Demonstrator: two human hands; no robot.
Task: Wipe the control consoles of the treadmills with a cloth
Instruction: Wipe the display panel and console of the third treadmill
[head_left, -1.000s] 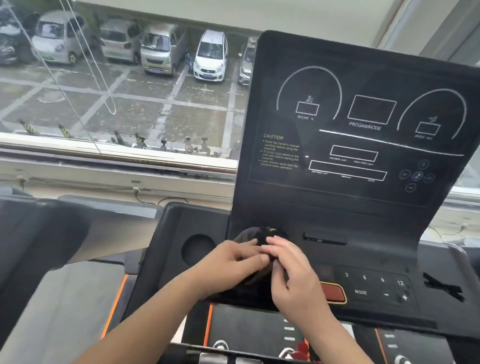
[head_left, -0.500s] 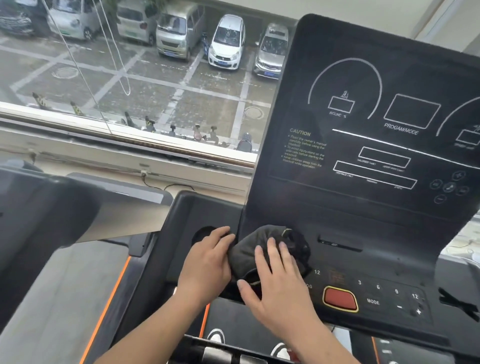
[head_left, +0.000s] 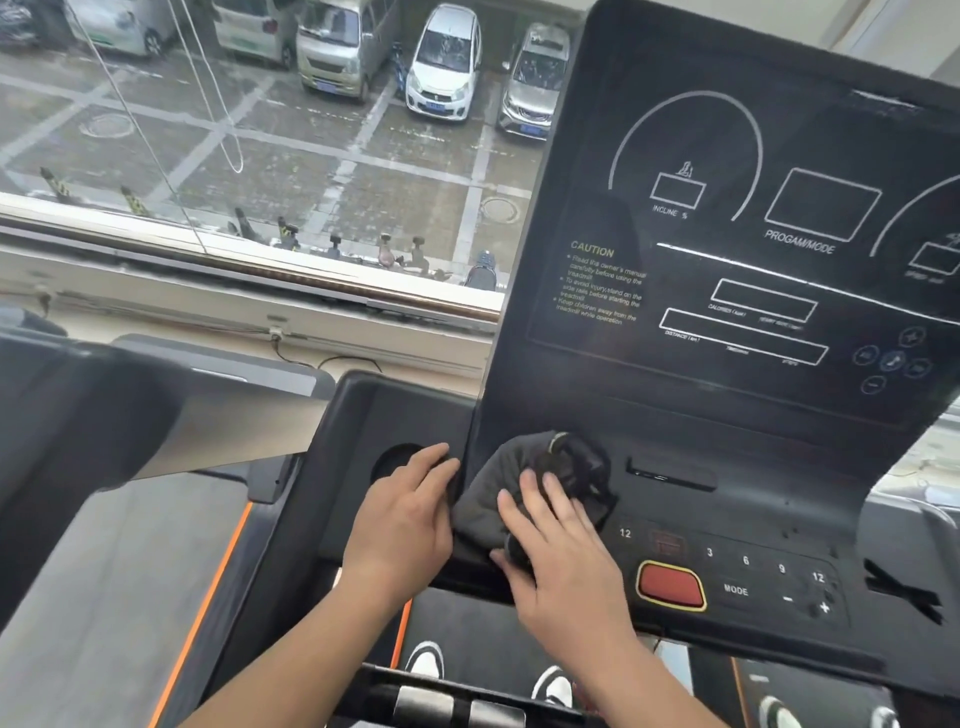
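Cloth: a crumpled black fabric cloth (head_left: 524, 493) is laid on the black treadmill control console (head_left: 727, 483), lower centre of frame.
Right hand (head_left: 563, 558): pressed flat on the cloth, fingers spread.
Left hand (head_left: 402, 519): rested at the cloth's left edge, loosely curled, grasping unclear.
Red oval button (head_left: 670, 584): seen right of the hands.

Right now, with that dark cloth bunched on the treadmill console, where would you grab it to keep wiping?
Take the cloth at its raised bunched folds at the far end, coming from above. It lies crumpled on the lower console, so the folds stand up for a pinch. The right hand lies flat on its near part; the left hand rests at its left edge.
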